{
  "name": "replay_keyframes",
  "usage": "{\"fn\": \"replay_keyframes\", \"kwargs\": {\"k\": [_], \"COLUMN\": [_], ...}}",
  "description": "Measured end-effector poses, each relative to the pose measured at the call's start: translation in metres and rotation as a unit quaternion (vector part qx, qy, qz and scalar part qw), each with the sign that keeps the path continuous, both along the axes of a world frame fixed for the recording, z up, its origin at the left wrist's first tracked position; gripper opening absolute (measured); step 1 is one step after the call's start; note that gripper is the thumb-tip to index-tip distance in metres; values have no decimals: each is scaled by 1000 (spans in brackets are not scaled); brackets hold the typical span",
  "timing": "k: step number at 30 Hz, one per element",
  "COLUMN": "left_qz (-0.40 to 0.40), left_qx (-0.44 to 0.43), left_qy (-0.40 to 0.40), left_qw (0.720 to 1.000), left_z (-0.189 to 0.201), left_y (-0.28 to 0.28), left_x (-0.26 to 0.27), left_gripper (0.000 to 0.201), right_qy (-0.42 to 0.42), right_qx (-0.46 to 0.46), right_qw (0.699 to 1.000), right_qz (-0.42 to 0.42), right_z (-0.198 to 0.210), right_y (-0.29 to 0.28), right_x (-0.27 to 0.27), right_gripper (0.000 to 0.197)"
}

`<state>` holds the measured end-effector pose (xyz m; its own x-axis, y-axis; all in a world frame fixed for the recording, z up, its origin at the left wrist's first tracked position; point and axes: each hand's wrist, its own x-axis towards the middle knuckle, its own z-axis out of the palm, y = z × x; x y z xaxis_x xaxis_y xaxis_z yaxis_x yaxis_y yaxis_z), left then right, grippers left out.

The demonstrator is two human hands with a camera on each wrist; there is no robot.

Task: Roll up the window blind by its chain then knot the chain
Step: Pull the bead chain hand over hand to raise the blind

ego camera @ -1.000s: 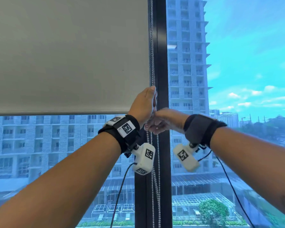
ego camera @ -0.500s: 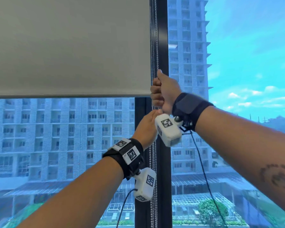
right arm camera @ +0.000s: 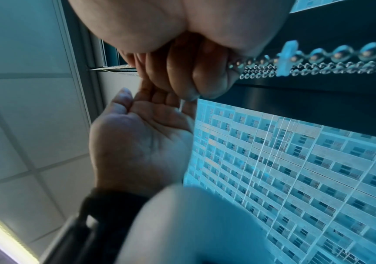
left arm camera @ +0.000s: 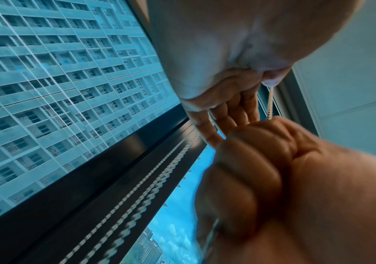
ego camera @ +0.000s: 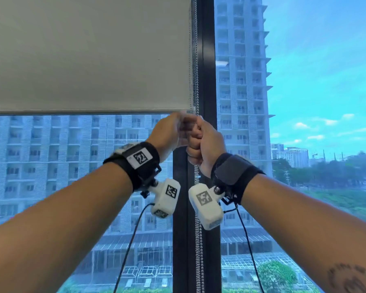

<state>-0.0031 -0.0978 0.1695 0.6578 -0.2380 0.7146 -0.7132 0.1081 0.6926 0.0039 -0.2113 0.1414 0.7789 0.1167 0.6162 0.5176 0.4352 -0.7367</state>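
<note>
Now my right hand [ego camera: 205, 142] grips the chain [ego camera: 197, 240] in a fist; my left hand [ego camera: 169, 132], fingers loose, should take hold just above before I pull the blind [ego camera: 89, 56] higher.

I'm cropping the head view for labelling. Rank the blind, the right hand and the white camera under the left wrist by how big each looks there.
1. blind, by far.
2. right hand.
3. white camera under the left wrist, close to the hand in size, so that order is unsure.

Right hand [ego camera: 207, 142] fisted round the bead chain [ego camera: 197, 240]; left hand [ego camera: 167, 134] blurred beside it.
</note>
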Motion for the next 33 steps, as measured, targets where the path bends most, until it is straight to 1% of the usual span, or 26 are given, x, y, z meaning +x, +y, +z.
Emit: {"fn": "replay_keyframes", "kwargs": {"k": [3,7,10,12,14,16,19,24,27,30,33], "left_qz": [9,-8,-4,7,23,30,33,35,30,56,61], "left_qx": [1,-19,-42,-51,-56,-56,-61,-81,-72,-60,-29], "left_qy": [6,17,35,29,11,-2,-10,19,17,7,-17], "left_qw": [1000,1000,998,998,998,998,998,996,997,997,998], "left_z": [22,48,54,54,54,55,53,32,21,17,15], "left_y": [-3,-9,-20,-27,-32,-35,-36,-44,-45,-43,-39], "left_x": [-6,-11,-11,-9,-11,-14,-15,-12,-6,-3,-4], "left_gripper": [52,49,37,37,37,38,39,49,42,32,30], "right_qy": [9,13,14,6,9,27,18,-33,-37,-20,-19], "right_qx": [-15,-37,-60,-98,-151,-169,-154,-84,-73,-80,-52], "right_qw": [1000,999,998,995,988,985,988,996,996,997,998], "right_qz": [5,6,2,-8,-14,12,17,-25,-21,5,-26], "right_z": [-3,-7,-9,-11,-11,-8,16,84,115,126,123], "right_y": [0,-2,-1,-2,-8,-20,-38,-43,-36,-21,-8], "right_x": [-2,-2,-2,1,9,14,15,0,-12,-19,-20], "right_gripper": [52,50,49,47,41,34,36,42,49,50,50]}}
